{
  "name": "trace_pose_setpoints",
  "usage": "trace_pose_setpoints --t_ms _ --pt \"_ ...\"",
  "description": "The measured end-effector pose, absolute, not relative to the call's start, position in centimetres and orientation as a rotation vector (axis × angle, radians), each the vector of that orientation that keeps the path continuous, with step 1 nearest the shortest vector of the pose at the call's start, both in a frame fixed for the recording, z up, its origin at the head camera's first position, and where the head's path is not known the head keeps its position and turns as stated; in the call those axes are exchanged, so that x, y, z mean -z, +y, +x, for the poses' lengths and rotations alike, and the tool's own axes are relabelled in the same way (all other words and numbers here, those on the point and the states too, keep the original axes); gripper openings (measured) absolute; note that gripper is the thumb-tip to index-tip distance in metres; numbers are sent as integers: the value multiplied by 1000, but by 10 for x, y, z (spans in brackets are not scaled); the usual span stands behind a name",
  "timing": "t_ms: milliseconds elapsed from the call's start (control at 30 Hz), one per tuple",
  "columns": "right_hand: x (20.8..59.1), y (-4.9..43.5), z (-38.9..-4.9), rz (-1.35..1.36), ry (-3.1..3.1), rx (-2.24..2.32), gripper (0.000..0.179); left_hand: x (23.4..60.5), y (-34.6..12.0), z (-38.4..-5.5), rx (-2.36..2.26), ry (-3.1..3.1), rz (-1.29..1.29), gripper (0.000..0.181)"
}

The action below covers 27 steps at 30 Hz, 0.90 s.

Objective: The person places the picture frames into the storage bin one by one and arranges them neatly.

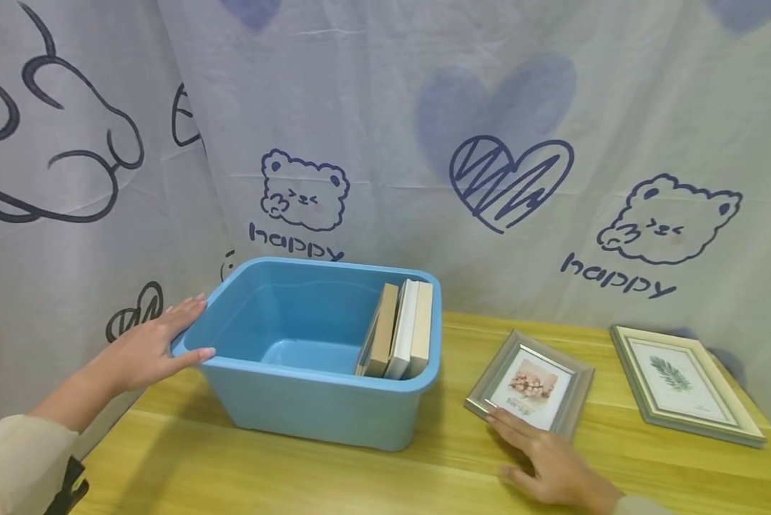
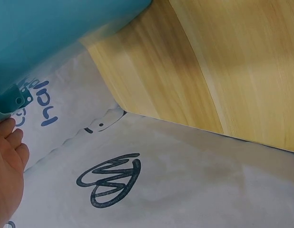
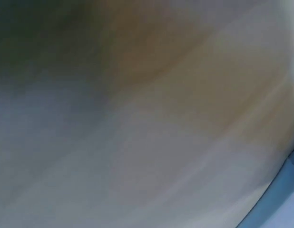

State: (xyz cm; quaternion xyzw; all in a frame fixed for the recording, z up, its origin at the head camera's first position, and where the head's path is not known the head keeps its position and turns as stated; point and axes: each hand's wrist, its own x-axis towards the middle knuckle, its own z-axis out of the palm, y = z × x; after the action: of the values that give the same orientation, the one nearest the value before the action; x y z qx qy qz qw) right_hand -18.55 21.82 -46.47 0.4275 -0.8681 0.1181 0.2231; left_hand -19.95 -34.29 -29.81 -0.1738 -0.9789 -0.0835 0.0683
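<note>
On the left corner of a blue plastic tub (image 1: 308, 408) rests my left hand (image 1: 156, 345), fingers on the side rim and thumb spread along the front rim. The left wrist view shows its fingertips right at the rim beside a handle. Several frame-like slabs (image 1: 401, 329) with pale and tan edges stand upright in the tub's right end. My right hand (image 1: 549, 461) lies over the near edge of a grey-brown picture frame (image 1: 575, 393) with a flower print, fingers extended and thumb apart on the table side. Only blur and sleeve-like cloth (image 3: 137, 142) show in the right wrist view.
A second picture frame (image 1: 681, 386), pale with a green leaf print, lies flat at the far right. Everything stands on a yellow wooden table (image 1: 282, 472). A white curtain (image 1: 372, 129) with bear and heart drawings closes off the back and left side.
</note>
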Motion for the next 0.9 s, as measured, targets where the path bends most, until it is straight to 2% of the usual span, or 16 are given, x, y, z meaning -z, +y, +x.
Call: trace_pose_setpoints --t_ms 533,900 --pt "467 194 -188 1198 -2436 -438 59 296 -342 -198 272 -2937 -520 79" --pt "468 173 -188 1101 -2536 -430 60 300 -344 -200 252 -2940 -529 79"
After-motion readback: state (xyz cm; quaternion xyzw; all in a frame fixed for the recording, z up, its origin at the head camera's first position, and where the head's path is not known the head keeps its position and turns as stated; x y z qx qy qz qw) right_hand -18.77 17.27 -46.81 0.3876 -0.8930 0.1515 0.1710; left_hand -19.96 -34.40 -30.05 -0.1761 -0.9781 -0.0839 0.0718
